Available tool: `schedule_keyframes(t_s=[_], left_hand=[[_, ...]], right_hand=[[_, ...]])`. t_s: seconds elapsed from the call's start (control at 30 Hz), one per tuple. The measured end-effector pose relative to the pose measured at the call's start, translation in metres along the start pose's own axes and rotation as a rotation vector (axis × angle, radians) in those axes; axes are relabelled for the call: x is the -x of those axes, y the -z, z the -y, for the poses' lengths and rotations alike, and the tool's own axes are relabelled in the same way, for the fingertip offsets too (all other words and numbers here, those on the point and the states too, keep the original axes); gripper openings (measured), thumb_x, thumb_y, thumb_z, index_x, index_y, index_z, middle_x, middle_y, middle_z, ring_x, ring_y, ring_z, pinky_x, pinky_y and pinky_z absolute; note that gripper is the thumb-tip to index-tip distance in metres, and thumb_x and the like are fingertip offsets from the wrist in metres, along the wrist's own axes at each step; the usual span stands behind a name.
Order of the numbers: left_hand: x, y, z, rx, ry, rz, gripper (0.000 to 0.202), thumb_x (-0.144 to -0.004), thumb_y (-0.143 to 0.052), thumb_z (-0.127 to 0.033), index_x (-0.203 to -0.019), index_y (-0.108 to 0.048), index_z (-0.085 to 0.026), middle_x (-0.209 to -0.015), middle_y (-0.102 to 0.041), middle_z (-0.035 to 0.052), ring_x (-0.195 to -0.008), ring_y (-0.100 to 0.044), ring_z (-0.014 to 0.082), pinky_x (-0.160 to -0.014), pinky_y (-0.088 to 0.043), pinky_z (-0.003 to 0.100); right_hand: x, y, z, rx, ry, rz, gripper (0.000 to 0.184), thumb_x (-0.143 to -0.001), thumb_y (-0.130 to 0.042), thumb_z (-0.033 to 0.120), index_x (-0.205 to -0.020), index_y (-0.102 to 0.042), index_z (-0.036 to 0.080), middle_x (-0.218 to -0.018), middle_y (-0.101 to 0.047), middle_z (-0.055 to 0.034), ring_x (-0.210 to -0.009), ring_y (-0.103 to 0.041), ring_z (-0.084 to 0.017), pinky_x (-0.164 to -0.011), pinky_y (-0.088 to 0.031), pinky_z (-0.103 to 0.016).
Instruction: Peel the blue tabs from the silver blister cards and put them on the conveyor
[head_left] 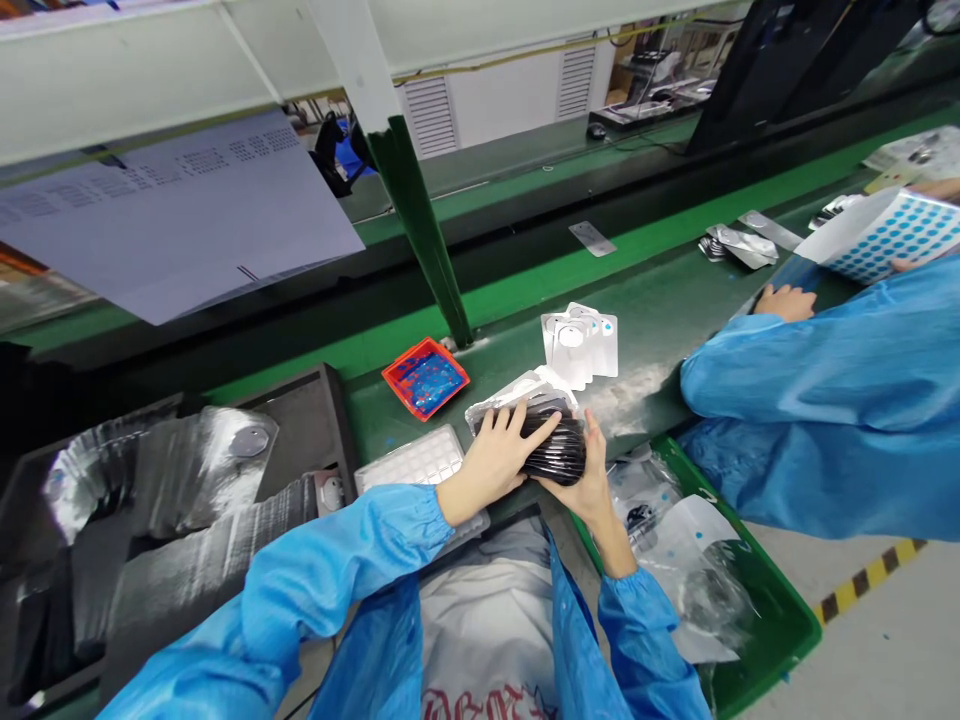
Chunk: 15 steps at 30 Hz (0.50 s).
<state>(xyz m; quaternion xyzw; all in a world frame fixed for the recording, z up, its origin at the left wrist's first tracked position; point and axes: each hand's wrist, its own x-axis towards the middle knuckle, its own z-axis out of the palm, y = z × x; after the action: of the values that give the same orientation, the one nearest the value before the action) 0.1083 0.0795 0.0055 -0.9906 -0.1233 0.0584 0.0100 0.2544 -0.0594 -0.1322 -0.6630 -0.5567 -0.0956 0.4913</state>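
Note:
A stack of thin black glossy pieces (556, 455) is gripped between my two hands at the bench's front edge. My left hand (496, 458) lies over its left side, thumb stretched across the top. My right hand (587, 478) cups the stack from the right and below. Just behind the stack sits a clear plastic tray (510, 392), partly hidden by my fingers. Silvery white cards (581, 345) with round marks lie fanned out beyond it. Left of my left hand is a white tray with small compartments (416, 460).
A red dish of small blue and red bits (427, 378) stands near a green post. At left, a dark tray (330, 400) holds rows of thin plates. A green bin (795, 630) with plastic waste is at lower right. A co-worker's blue sleeve (825, 380) reaches in from the right.

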Motion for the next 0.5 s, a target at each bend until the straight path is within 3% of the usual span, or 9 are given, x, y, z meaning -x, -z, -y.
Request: schedule_keyframes(t_s=[0.1,0.2,0.27,0.4,0.5], left_hand=[[-0.003,0.002,-0.001,0.003,0.028,0.010,0.110,-0.090,-0.089,-0.037,-0.178,-0.025,-0.026,-0.172,-0.043,0.0319,-0.141,-0.062,0.0456,-0.117,-0.049,0.059],[-0.005,0.003,-0.002,-0.042,0.047,0.012,0.105,-0.092,-0.086,-0.033,-0.178,-0.026,-0.025,-0.171,-0.045,0.0306,-0.140,-0.062,0.0435,-0.117,-0.050,0.057],[-0.006,0.004,-0.004,-0.079,0.057,0.023,0.101,-0.095,-0.081,-0.028,-0.178,-0.025,-0.026,-0.170,-0.047,0.0295,-0.139,-0.064,0.0416,-0.114,-0.052,0.055],[-0.007,-0.001,-0.011,-0.157,0.090,0.010,0.086,-0.103,-0.064,-0.017,-0.178,-0.024,-0.029,-0.168,-0.051,0.0273,-0.133,-0.067,0.0382,-0.109,-0.055,0.053],[-0.006,-0.010,-0.012,-0.185,0.116,-0.056,0.083,-0.104,-0.053,-0.011,-0.178,-0.022,-0.032,-0.167,-0.053,0.0238,-0.131,-0.067,0.0364,-0.109,-0.054,0.054]], right_hand=[[0.002,-0.003,-0.004,-0.092,-0.062,0.013,0.146,-0.080,-0.099,0.033,-0.178,0.009,0.035,-0.180,-0.031,-0.0237,-0.161,-0.047,-0.042,-0.122,-0.052,-0.068],[0.003,-0.007,-0.003,-0.138,-0.107,0.006,0.150,-0.081,-0.099,0.035,-0.178,0.015,0.032,-0.181,-0.026,-0.0274,-0.161,-0.048,-0.041,-0.120,-0.055,-0.065],[0.004,-0.007,0.002,-0.087,-0.074,-0.053,0.151,-0.081,-0.099,0.035,-0.177,0.017,0.032,-0.183,-0.022,-0.0284,-0.163,-0.044,-0.043,-0.120,-0.053,-0.069],[-0.002,-0.003,0.026,0.162,0.105,-0.164,0.126,-0.091,-0.089,0.026,-0.180,0.000,0.032,-0.188,-0.009,-0.0176,-0.172,-0.025,-0.043,-0.125,-0.046,-0.073],[-0.010,0.005,0.042,0.290,0.081,-0.032,0.105,-0.099,-0.078,0.028,-0.181,-0.013,0.032,-0.189,-0.011,-0.0115,-0.172,-0.022,-0.042,-0.127,-0.046,-0.070]])
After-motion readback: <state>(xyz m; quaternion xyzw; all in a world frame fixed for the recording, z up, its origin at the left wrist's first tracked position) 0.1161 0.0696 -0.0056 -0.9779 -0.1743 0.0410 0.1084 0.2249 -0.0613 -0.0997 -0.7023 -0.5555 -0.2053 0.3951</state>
